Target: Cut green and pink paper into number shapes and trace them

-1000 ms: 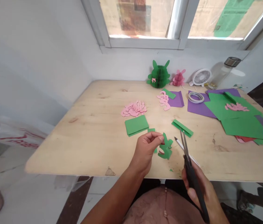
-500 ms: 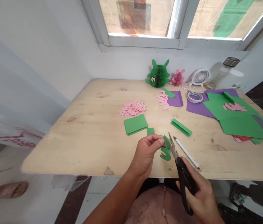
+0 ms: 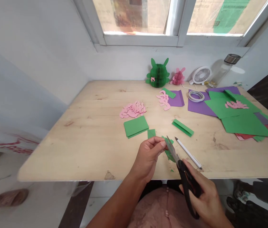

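Green paper cutout [image 3: 169, 155] is pinched by the left hand [image 3: 148, 156]. The right hand [image 3: 204, 193] grips scissors [image 3: 181, 167], their blades [image 3: 172, 150] crossing over the cutout.

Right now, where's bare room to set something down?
Bare table is widest left of the leftmost pink cutouts and green folded card; a smaller patch lies right of the white pen, nearer than the green sheets. Crowded: around the scissors and back by the fan.

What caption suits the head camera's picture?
Left hand pinches a green paper cutout; right hand holds black-handled scissors.
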`<control>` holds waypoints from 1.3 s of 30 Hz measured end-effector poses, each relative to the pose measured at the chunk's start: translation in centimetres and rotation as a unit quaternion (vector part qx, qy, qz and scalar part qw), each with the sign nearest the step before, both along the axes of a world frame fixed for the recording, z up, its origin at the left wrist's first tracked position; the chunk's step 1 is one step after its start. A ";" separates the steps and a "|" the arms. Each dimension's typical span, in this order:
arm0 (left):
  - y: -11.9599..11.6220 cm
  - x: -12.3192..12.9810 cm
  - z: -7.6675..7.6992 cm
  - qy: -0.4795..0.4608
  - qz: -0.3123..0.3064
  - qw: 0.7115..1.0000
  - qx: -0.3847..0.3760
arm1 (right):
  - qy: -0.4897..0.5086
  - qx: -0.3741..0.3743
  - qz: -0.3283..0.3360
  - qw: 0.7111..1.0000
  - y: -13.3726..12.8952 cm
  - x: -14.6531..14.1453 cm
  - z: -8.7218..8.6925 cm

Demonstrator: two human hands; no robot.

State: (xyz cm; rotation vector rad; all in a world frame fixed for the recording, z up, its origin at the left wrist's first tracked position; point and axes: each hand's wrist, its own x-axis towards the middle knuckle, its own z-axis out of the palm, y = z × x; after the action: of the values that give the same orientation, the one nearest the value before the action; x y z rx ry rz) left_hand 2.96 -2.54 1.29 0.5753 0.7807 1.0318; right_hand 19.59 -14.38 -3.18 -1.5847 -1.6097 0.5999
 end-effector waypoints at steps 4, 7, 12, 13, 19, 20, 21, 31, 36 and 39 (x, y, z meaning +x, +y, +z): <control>0.1 -0.1 0.2 0.007 -0.007 1.000 0.010 | 0.001 -0.006 0.029 1.000 -0.1 0.4 0.2; 0.1 0.0 0.2 0.007 -0.005 1.000 0.010 | -0.017 0.002 0.043 0.999 0.0 0.6 0.1; 0.0 0.0 0.3 0.004 0.000 1.000 0.010 | -0.042 0.005 0.055 0.998 -0.1 0.7 -0.1; 0.0 0.0 0.3 0.003 0.001 1.000 0.009 | -0.044 0.004 0.055 0.997 -0.1 0.7 -0.2; 0.1 0.1 0.2 0.000 0.009 1.000 -0.003 | -0.051 -0.009 0.037 0.998 -0.1 0.4 -0.2; 0.2 0.1 0.1 0.000 0.010 1.000 -0.001 | -0.050 -0.012 0.034 0.998 -0.1 0.4 -0.2; 0.2 0.1 0.1 0.001 0.010 1.000 0.002 | -0.048 -0.015 0.033 0.998 -0.1 0.3 -0.2; 0.2 -0.2 0.0 0.017 -0.024 0.999 0.022 | -0.020 0.008 0.021 1.000 0.0 0.7 -0.5; 0.1 -0.1 0.1 -0.027 -0.019 0.999 -0.008 | -0.050 0.033 0.018 0.998 -0.2 0.7 -0.9; -0.1 0.0 0.2 -0.047 -0.013 0.998 -0.030 | -0.058 0.048 0.020 0.997 -0.3 0.8 -1.0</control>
State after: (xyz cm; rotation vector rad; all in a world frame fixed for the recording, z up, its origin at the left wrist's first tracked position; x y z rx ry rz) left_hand 2.99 -2.64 1.44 0.4813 0.7176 1.0010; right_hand 20.40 -14.63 -4.23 -1.5425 -1.7339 0.4515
